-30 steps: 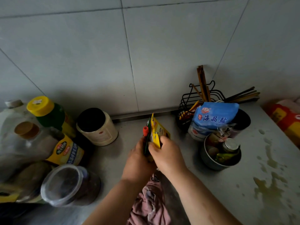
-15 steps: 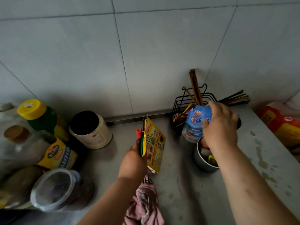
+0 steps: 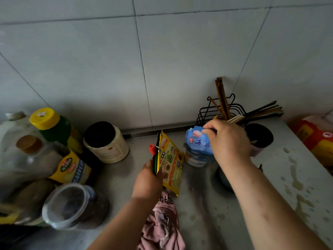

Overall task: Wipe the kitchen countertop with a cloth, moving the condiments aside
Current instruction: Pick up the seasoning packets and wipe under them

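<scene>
My left hand [image 3: 146, 181] grips a yellow seasoning packet [image 3: 171, 163] upright above the grey countertop [image 3: 201, 213], together with a green packet and a red-capped item [image 3: 151, 148]. A pink cloth [image 3: 162, 226] hangs below that hand, and whether the hand holds it is hidden. My right hand [image 3: 228, 141] pinches the top of a blue salt bag [image 3: 196, 147], which sits above a metal bowl [image 3: 225, 179] mostly hidden by my forearm.
Bottles and jars crowd the left: a yellow-capped green bottle [image 3: 54, 127], a cream jar with a black lid [image 3: 106, 143], a labelled glass bottle [image 3: 68, 168], a clear-lidded container [image 3: 70, 204]. A black wire chopstick rack [image 3: 223, 112], a black cup [image 3: 259, 136] and a red-yellow bag [image 3: 317, 138] stand right. Wet stains [image 3: 295, 183] mark the counter.
My right hand let go of the yellow packet, reached right to the blue salt bag and now pinches its top. My left hand keeps the packets upright, barely moved.
</scene>
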`<state>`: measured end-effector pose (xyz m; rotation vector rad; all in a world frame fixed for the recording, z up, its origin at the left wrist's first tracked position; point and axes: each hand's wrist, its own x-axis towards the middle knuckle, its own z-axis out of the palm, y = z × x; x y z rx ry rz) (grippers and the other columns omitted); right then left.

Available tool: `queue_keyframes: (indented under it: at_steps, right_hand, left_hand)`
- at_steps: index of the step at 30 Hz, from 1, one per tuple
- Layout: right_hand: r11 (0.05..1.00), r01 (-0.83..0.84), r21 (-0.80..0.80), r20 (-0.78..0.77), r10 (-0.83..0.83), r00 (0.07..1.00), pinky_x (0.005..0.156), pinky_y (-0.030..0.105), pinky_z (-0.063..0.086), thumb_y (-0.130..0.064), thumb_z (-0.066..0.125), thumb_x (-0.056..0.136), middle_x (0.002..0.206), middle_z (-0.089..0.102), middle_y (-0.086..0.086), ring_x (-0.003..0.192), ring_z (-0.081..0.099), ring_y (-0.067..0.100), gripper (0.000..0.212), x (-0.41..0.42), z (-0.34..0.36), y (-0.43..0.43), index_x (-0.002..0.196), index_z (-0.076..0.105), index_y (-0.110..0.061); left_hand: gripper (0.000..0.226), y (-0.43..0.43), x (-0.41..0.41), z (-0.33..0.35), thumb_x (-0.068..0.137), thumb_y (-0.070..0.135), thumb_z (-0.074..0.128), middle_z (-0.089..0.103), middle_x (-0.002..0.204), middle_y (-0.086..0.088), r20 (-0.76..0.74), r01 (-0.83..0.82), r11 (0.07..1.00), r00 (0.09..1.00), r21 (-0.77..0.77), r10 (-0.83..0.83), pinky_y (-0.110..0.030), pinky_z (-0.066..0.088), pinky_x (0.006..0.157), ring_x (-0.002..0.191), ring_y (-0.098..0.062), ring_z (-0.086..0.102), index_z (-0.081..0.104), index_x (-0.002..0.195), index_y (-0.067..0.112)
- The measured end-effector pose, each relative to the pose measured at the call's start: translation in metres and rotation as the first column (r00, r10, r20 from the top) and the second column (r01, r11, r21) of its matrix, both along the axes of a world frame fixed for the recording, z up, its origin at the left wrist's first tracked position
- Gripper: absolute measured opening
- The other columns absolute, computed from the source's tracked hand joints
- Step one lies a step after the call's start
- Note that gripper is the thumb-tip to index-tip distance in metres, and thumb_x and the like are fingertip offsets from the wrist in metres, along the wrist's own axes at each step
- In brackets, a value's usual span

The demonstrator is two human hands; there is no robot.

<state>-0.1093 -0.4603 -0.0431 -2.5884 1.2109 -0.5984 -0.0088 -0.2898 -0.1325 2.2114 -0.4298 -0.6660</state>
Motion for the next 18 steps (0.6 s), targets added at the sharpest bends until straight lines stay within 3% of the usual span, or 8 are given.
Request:
queue_keyframes:
  at_steps: [3,6,8,12,13,15,16,18]
  right_hand:
    - [0.994,-0.047,0.103,0.024,0.045,0.999,0.065,0.028,0.043,-0.035,0.056,0.093,0.101,0.07,-0.001,0.092,0.065,0.023,0.019,0.013,-0.002,0.027,0.104,0.068,-0.025]
    - [0.953,-0.074,0.292,0.216,0.01,0.976,0.063,0.023,0.043,-0.035,0.058,0.092,0.098,0.071,-0.004,0.09,0.065,0.016,0.02,0.026,-0.012,0.048,0.104,0.067,-0.021]
    - [0.873,-0.121,0.472,0.354,-0.062,0.933,0.06,0.015,0.042,-0.04,0.059,0.092,0.091,0.069,-0.007,0.084,0.065,0.009,0.022,0.029,-0.018,0.053,0.099,0.066,-0.021]
    - [0.778,-0.075,0.624,0.459,-0.288,0.84,0.071,0.033,0.052,-0.055,0.044,0.093,0.084,0.067,0.0,0.081,0.064,0.017,0.037,0.017,-0.044,0.047,0.083,0.063,-0.025]
    - [0.742,-0.045,0.669,0.433,-0.34,0.835,0.079,0.039,0.053,-0.059,0.041,0.09,0.092,0.067,0.003,0.087,0.064,0.021,0.038,0.014,-0.053,0.044,0.083,0.062,-0.028]
    - [0.577,-0.089,0.812,0.384,-0.414,0.825,0.092,0.048,0.051,-0.056,0.044,0.086,0.109,0.066,0.005,0.1,0.063,0.025,0.028,0.008,-0.066,0.043,0.087,0.064,-0.038]
    - [0.481,-0.141,0.865,0.373,-0.428,0.823,0.095,0.049,0.05,-0.048,0.049,0.089,0.114,0.065,0.006,0.103,0.063,0.025,0.018,0.006,-0.073,0.044,0.094,0.064,-0.042]
    - [0.39,-0.219,0.894,0.384,-0.418,0.823,0.093,0.045,0.053,-0.029,0.054,0.095,0.12,0.064,0.004,0.105,0.063,0.023,0.025,0.003,-0.082,0.048,0.116,0.059,-0.041]
  left_hand:
    - [0.029,0.003,-0.002,-0.001,0.092,0.022,0.049,0.068,0.106,-0.009,0.029,-0.024,1.0,0.999,-0.005,0.024,-0.035,0.056,0.068,0.086,-0.028,0.069,0.055,0.12,0.021]
    - [0.027,0.006,-0.005,-0.004,0.089,0.028,0.05,0.067,0.104,-0.007,0.081,-0.003,1.0,0.997,-0.013,0.004,-0.04,0.056,0.076,0.088,-0.028,0.067,0.057,0.114,0.02]
    - [0.028,0.008,-0.006,-0.005,0.086,0.037,0.051,0.068,0.102,-0.004,0.066,0.019,0.999,0.998,-0.048,-0.016,-0.041,0.056,0.078,0.088,-0.023,0.066,0.059,0.108,0.022]
    - [0.055,0.013,-0.004,-0.009,0.073,0.061,0.056,0.066,0.109,0.003,0.011,0.061,0.992,0.998,-0.114,-0.06,-0.039,0.057,0.083,0.094,-0.013,0.067,0.057,0.116,0.028]
    - [0.064,0.014,-0.004,-0.01,0.068,0.066,0.058,0.065,0.113,0.005,0.001,0.072,0.989,0.997,-0.13,-0.072,-0.039,0.056,0.086,0.098,-0.011,0.066,0.056,0.121,0.029]
    - [0.086,0.014,-0.005,-0.012,0.058,0.073,0.064,0.06,0.123,0.004,-0.017,0.09,0.987,0.995,-0.136,-0.094,-0.04,0.053,0.093,0.108,-0.012,0.062,0.049,0.13,0.028]
    - [0.099,0.013,-0.007,-0.012,0.052,0.078,0.065,0.056,0.128,0.003,-0.014,0.108,0.987,0.994,-0.116,-0.111,-0.04,0.051,0.098,0.115,-0.014,0.058,0.045,0.135,0.026]
    - [0.119,0.01,-0.011,-0.014,0.044,0.086,0.062,0.047,0.138,0.002,0.039,0.172,0.984,0.985,-0.047,-0.17,-0.041,0.044,0.106,0.128,-0.016,0.048,0.035,0.143,0.025]
